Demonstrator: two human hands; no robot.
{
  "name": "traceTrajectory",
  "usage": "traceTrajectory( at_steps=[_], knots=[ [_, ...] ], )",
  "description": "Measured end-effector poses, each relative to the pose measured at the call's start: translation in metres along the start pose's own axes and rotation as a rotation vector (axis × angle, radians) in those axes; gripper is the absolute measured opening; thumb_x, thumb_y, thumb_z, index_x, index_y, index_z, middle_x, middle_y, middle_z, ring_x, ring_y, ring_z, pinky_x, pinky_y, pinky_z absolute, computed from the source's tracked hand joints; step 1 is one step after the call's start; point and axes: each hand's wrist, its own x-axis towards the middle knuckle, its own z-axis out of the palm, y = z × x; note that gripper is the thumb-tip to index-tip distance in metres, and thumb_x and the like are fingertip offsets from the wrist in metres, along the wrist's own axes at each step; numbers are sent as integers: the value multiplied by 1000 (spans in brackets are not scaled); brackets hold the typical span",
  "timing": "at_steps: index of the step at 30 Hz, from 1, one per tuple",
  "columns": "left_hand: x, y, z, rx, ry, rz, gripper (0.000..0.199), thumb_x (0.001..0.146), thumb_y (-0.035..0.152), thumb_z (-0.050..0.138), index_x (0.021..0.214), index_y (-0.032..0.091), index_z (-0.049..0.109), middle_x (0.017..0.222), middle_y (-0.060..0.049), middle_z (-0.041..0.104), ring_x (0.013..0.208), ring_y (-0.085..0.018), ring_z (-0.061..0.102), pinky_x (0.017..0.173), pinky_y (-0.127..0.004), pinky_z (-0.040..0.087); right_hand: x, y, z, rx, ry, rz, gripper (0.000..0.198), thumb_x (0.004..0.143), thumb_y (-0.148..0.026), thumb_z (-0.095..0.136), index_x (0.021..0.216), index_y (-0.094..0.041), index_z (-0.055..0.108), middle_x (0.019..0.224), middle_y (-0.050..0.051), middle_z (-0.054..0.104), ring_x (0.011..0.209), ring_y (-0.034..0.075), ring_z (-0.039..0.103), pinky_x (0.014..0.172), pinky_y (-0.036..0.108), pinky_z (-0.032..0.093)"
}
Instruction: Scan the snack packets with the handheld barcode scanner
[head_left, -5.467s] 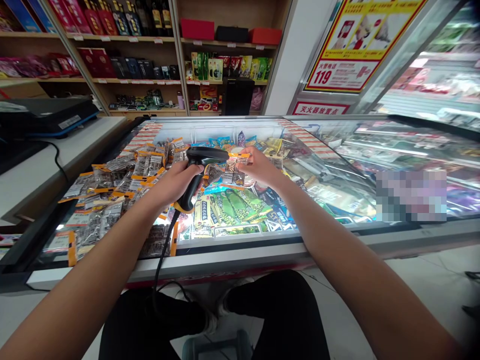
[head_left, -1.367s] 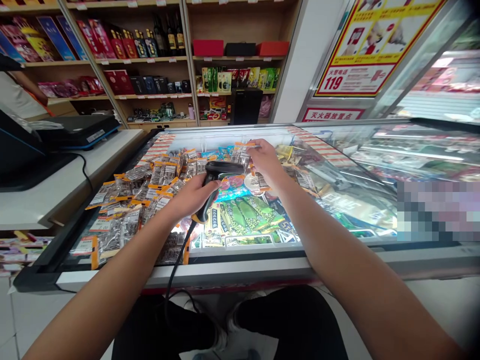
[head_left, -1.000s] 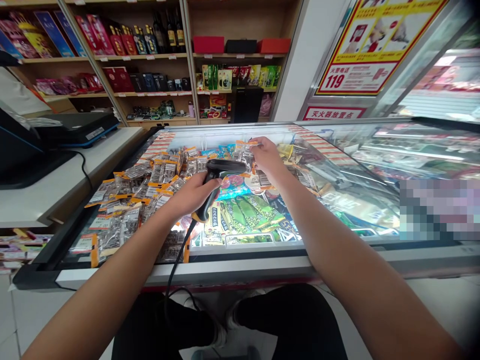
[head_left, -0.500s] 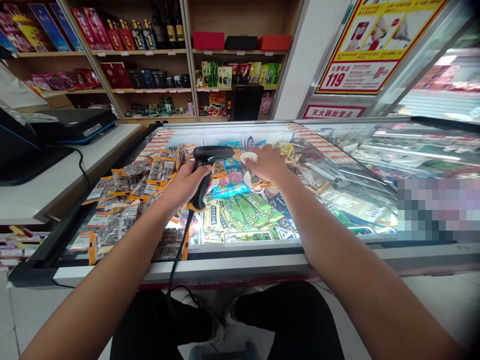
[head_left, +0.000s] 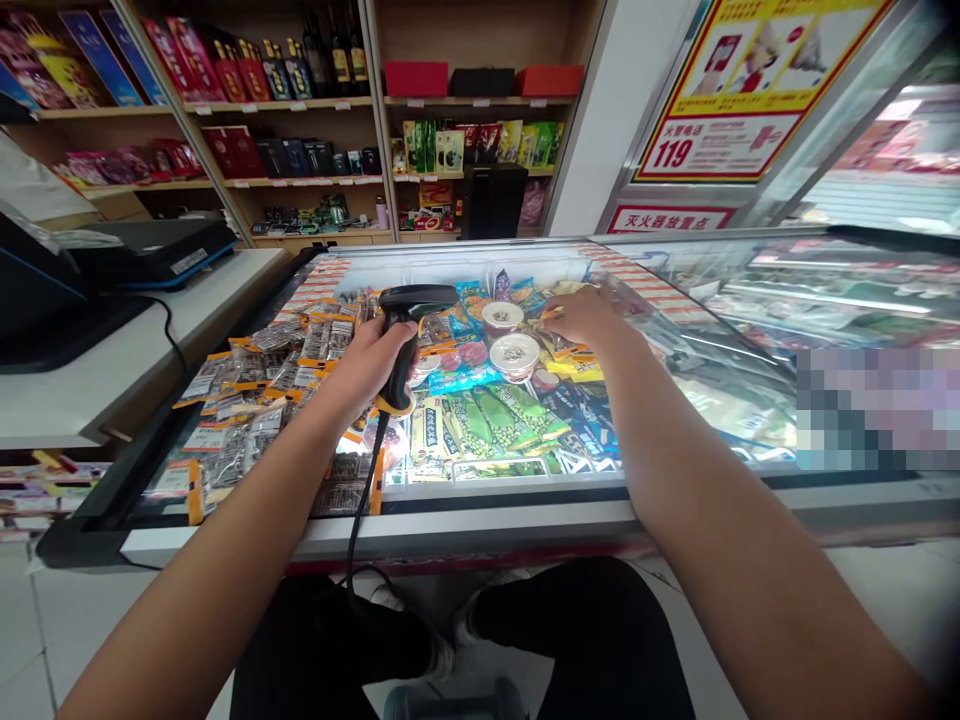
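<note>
Right grip (head_left: 586, 315) shifted toward center-right, clamped or apart can't tell; left grip (head_left: 370, 362) clamped on black pistol-shaped plastic scanner (head_left: 402, 372) mid-frame; clear orange-edged plastic packets (head_left: 259, 375) heaped frame-left look done, any remaining beneath right grip hidden.

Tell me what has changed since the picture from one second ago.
The right hand has moved right, uncovering two lidded cups; whether it has let go of the orange-edged packet it held then is unclear. The left hand has shifted the barcode scanner slightly left and forward. Unchanged: its grip, and the packet pile on the left.
</note>
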Motion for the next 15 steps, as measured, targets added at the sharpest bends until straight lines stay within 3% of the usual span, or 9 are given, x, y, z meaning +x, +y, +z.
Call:
traceTrajectory(
  at_steps=[2, 5, 7, 9, 11, 15],
  knots=[
    [1, -1, 0, -4, -5, 6, 17, 84, 36, 57, 87, 19, 55, 61, 0, 60, 48, -12, 54, 44, -23, 41, -8, -8, -7, 2, 143, 19, 46, 87, -50, 65, 123, -23, 72, 149, 20, 49, 143, 48, 31, 108, 75, 17],
    [1, -2, 0, -10, -2, 20, 17, 85, 36, 57, 88, 19, 55, 62, 0, 61, 48, -12, 54, 46, -23, 42, -25, -43, -11, 169, 390, -100, 36, 95, -41, 56, 116, -18, 73, 139, 20, 56, 138, 43, 41, 111, 67, 24],
    [1, -3, 0, -5, -7, 27, 18, 85, 36, 57, 88, 19, 55, 62, 0, 61, 48, -12, 54, 46, -23, 42, -39, -76, -7, 414, 321, -299, 31, 98, -37, 50, 110, -19, 72, 122, 16, 66, 118, 34, 58, 103, 52, 42],
    [1, -3, 0, 5, -12, 36, 18, 85, 37, 58, 87, 19, 56, 62, 0, 61, 48, -12, 54, 46, -23, 42, -52, -108, 2, 644, 142, -418, 34, 100, -44, 48, 103, -19, 71, 108, 13, 71, 99, 27, 66, 90, 42, 51],
    [1, -4, -1, 17, -18, 45, 19, 85, 38, 58, 85, 19, 55, 62, -1, 60, 48, -12, 54, 46, -24, 42, -61, -132, 12, 672, 1, -378, 37, 92, -56, 60, 103, -21, 68, 103, 10, 72, 92, 27, 67, 83, 43, 52],
    [3, -6, -2, 16, -30, 44, 20, 84, 39, 58, 85, 20, 55, 63, -1, 61, 49, -13, 54, 46, -24, 42, -63, -145, 23, 675, -39, -297, 37, 81, -48, 74, 105, -20, 69, 103, 10, 73, 95, 29, 69, 84, 44, 53]
  ],
)
